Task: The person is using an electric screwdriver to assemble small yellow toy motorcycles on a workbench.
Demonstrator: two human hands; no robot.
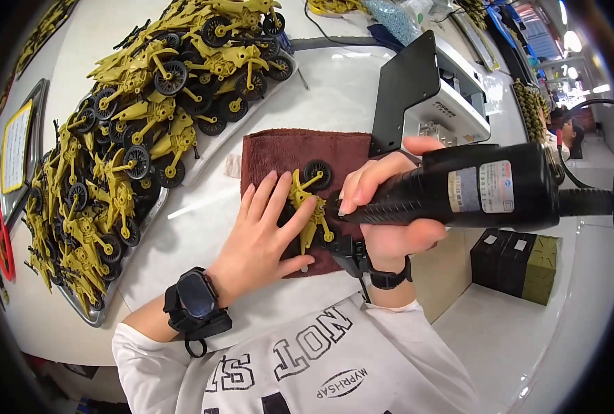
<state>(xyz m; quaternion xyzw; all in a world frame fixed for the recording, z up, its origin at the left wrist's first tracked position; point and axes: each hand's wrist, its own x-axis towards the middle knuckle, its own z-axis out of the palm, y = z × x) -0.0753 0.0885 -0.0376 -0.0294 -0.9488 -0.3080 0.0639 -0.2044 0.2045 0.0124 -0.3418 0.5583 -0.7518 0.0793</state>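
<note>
On maroon cloth (pixel 272 148), a spread left hand (pixel 257 228) is likely steadying a toy motorcycle (pixel 308 236) against slipping — right hand (pixel 392 237) clamping a power driver (pixel 437 192).

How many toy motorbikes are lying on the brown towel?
1: a yellow toy motorbike on the brown towel, partly covered by the left hand, near the power tool in the right hand. No other shows, though the left hand hides some towel.

The lettered shirt (pixel 362 366) is white, wristbands (pixel 390 278) black.
</note>
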